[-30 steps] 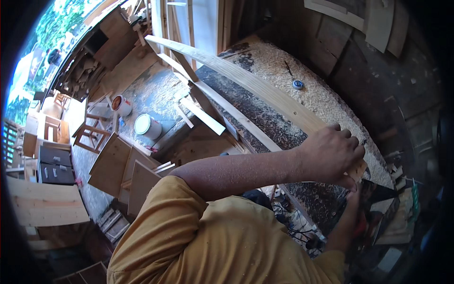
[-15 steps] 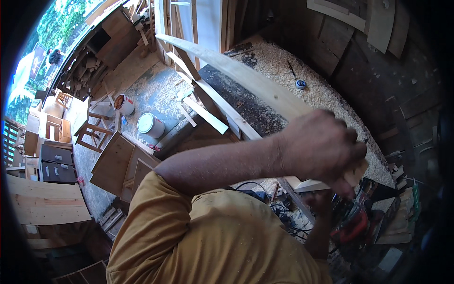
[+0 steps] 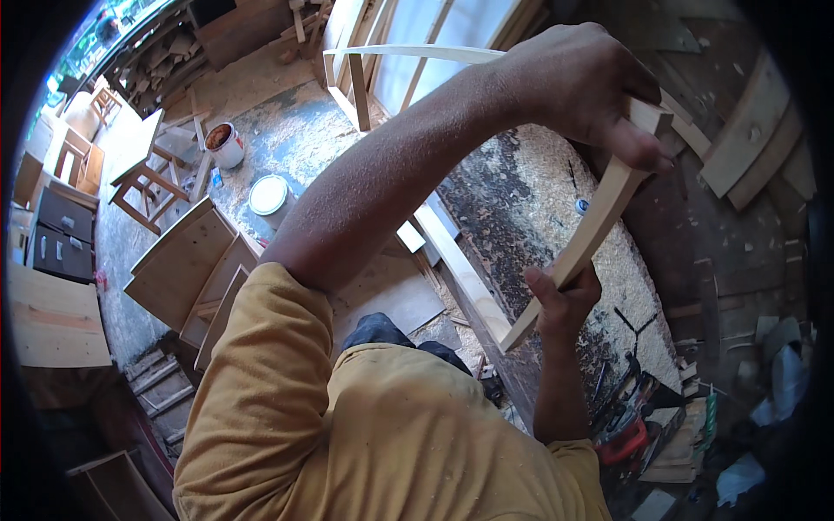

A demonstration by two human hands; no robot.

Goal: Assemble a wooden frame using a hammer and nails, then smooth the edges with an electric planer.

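A pale wooden frame [image 3: 598,211] is held up above the sawdust-covered bench. My left hand [image 3: 591,87] reaches across to the right and is closed round the frame's upper right corner, its thumb on the near side. From that corner one bar slants down toward me, and my right hand [image 3: 569,300] is wrapped round its lower end with the thumb on top. A long thin rail [image 3: 426,51] of the frame runs away to the far left, partly hidden behind my left forearm. Shorter wooden pieces [image 3: 358,94] show at its far end.
Sawdust lies along the bench [image 3: 530,208], with a small blue round item [image 3: 581,206] on it. A red power tool [image 3: 624,443] stands low at the right. Two buckets [image 3: 271,198], a small wooden table [image 3: 139,152] and cabinet parts [image 3: 178,269] are on the left. Curved boards [image 3: 751,130] lie far right.
My left hand has risen and moved away from me with the frame's corner. The frame has turned, so its near bar now shows, and my right hand has come into clear view on it.
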